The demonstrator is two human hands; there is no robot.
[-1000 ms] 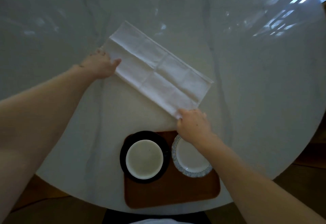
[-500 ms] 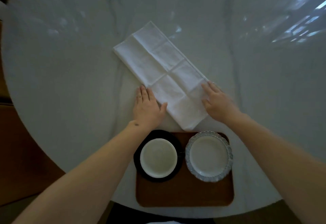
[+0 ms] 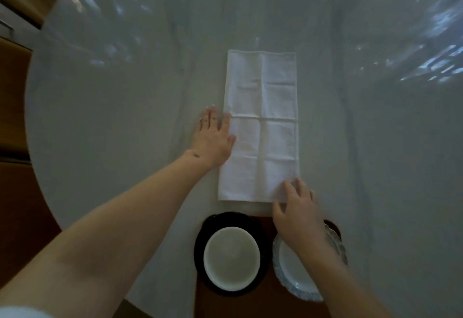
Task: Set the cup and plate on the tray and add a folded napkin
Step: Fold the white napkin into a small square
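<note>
A white cloth napkin (image 3: 261, 127) lies flat on the table as a long strip with crease lines, running straight away from me. My left hand (image 3: 214, 137) rests flat with spread fingers on its left edge, near the middle. My right hand (image 3: 295, 205) touches its near right corner with the fingertips. Below the napkin sits a brown wooden tray (image 3: 265, 302). On the tray stand a white cup (image 3: 231, 258) on a black saucer (image 3: 200, 250) at the left and a white plate (image 3: 295, 285) with a patterned rim at the right, partly hidden under my right forearm.
The round, glossy marble table (image 3: 125, 117) curves off at the left and near edges. A wooden floor (image 3: 15, 142) shows beyond the left rim. Window reflections gleam on the far right of the tabletop.
The napkin lay diagonally; it now points straight away from me. My left hand moved up along its left edge and my right hand moved down to the near right corner.
</note>
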